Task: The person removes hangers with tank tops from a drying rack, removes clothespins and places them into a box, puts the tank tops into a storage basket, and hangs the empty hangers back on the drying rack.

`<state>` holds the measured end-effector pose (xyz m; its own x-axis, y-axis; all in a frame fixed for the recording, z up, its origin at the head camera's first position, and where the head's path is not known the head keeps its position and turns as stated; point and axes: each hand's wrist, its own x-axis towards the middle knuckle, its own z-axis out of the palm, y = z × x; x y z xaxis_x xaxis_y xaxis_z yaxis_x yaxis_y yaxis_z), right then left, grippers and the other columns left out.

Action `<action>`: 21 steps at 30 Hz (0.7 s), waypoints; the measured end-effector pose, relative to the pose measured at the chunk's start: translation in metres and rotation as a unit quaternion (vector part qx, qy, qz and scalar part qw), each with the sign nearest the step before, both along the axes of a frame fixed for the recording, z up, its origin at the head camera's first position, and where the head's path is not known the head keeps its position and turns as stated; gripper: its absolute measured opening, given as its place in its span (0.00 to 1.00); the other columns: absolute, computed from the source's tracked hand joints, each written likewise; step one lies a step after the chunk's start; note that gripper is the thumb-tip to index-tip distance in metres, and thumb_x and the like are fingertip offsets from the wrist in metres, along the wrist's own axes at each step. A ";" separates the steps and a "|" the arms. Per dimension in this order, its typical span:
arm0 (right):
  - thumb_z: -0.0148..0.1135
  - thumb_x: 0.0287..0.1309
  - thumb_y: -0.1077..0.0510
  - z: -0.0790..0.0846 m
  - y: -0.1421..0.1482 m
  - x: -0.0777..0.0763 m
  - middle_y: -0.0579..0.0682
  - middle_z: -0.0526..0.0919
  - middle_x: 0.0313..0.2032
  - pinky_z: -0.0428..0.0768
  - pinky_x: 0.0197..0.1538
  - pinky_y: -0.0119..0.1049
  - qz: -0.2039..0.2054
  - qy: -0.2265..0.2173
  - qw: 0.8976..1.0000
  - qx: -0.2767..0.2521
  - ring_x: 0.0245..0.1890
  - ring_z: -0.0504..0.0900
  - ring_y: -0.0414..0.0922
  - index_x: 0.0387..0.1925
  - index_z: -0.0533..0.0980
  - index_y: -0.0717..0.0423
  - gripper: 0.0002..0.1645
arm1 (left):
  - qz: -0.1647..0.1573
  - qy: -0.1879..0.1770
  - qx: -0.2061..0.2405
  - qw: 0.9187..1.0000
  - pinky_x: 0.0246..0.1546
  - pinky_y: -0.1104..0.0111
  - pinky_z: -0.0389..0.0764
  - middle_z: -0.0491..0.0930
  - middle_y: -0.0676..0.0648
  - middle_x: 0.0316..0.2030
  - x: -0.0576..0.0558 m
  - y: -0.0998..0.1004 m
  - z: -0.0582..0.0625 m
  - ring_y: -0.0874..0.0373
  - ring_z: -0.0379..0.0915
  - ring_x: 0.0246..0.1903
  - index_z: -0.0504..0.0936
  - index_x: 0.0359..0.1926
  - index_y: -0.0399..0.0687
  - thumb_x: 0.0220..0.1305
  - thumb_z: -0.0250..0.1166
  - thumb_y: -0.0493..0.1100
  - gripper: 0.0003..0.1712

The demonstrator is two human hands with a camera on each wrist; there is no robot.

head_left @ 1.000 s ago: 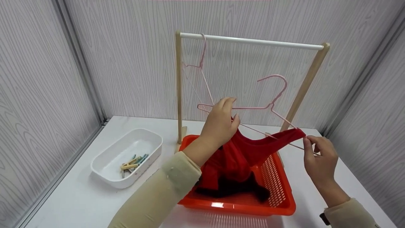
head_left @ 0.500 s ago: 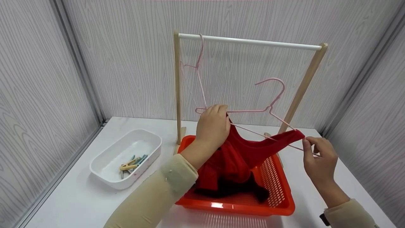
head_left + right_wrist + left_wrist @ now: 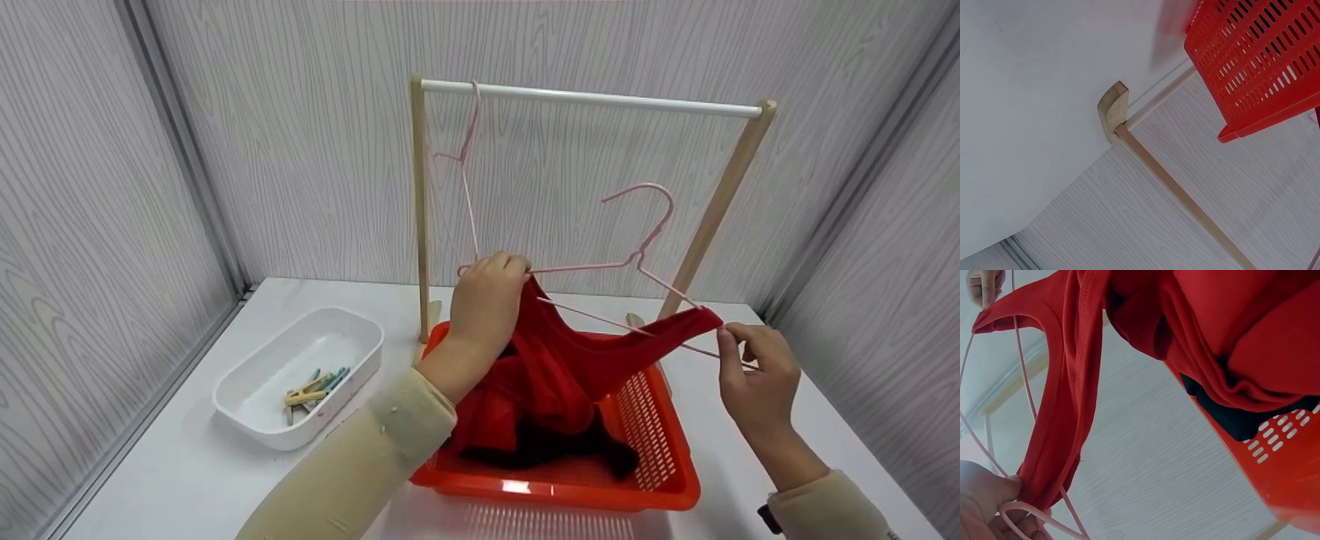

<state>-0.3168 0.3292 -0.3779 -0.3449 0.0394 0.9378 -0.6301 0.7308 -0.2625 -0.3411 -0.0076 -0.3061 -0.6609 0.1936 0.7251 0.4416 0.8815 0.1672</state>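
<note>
A pink clothes hanger is held up over the basket, its hook pointing upward. The straps of a red tank top lie over both of its arms, and the lower cloth drops into the red basket. My left hand grips the left strap at the hanger's end; the left wrist view shows the thumb against the cloth. My right hand pinches the right strap's tip near the hanger's other end. The right wrist view does not show that hand.
A wooden rack with a white rod stands behind, a second pink hanger on its left. At left, a white tray holds several clothespins. Dark cloth lies in the basket.
My left hand has moved left and slightly down along the hanger, drawing the left strap outward toward the hanger's end. My right hand has stayed in place.
</note>
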 end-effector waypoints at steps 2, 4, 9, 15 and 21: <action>0.65 0.56 0.74 0.000 0.000 -0.001 0.59 0.83 0.30 0.66 0.37 0.25 0.000 -0.001 1.000 -0.002 0.33 0.67 0.33 0.38 0.83 0.68 0.07 | -0.002 0.011 0.002 1.000 0.44 0.63 0.83 0.85 0.47 0.39 0.000 -0.002 -0.001 0.54 0.83 0.41 0.86 0.43 0.46 0.68 0.65 0.40 0.06; 0.65 0.56 0.74 0.000 0.002 -0.002 0.59 0.82 0.29 0.66 0.37 0.26 -0.001 0.000 1.000 -0.005 0.32 0.67 0.33 0.37 0.83 0.69 0.07 | -0.003 0.023 0.007 1.000 0.42 0.63 0.83 0.85 0.48 0.37 0.001 -0.005 -0.002 0.54 0.83 0.40 0.86 0.41 0.45 0.67 0.66 0.40 0.05; 0.65 0.56 0.73 0.000 0.006 -0.003 0.59 0.81 0.28 0.64 0.37 0.29 -0.001 0.002 1.000 -0.016 0.31 0.67 0.36 0.36 0.82 0.69 0.05 | 0.009 0.046 0.011 0.999 0.40 0.65 0.83 0.84 0.48 0.35 0.002 -0.011 0.000 0.54 0.83 0.39 0.85 0.38 0.44 0.67 0.64 0.38 0.03; 0.65 0.57 0.72 0.004 0.008 -0.002 0.60 0.81 0.29 0.64 0.38 0.30 -0.005 0.004 1.000 -0.020 0.32 0.67 0.33 0.36 0.82 0.70 0.04 | 0.031 0.066 -0.017 0.997 0.34 0.62 0.83 0.83 0.46 0.34 0.002 -0.016 0.004 0.51 0.83 0.35 0.85 0.38 0.43 0.66 0.63 0.33 0.05; 0.65 0.57 0.72 0.003 0.010 -0.001 0.60 0.81 0.29 0.64 0.39 0.28 -0.009 0.001 1.000 -0.022 0.32 0.67 0.32 0.36 0.82 0.69 0.05 | 0.086 0.100 -0.077 0.988 0.32 0.61 0.82 0.83 0.45 0.32 0.000 -0.021 0.001 0.50 0.81 0.32 0.84 0.35 0.42 0.61 0.62 0.29 0.07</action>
<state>-0.3175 0.3388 -0.3749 -0.3417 0.0862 0.9359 -0.6183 0.7293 -0.2929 -0.3412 -0.0282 -0.3051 -0.5405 0.2092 0.8150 0.2932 0.9547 -0.0506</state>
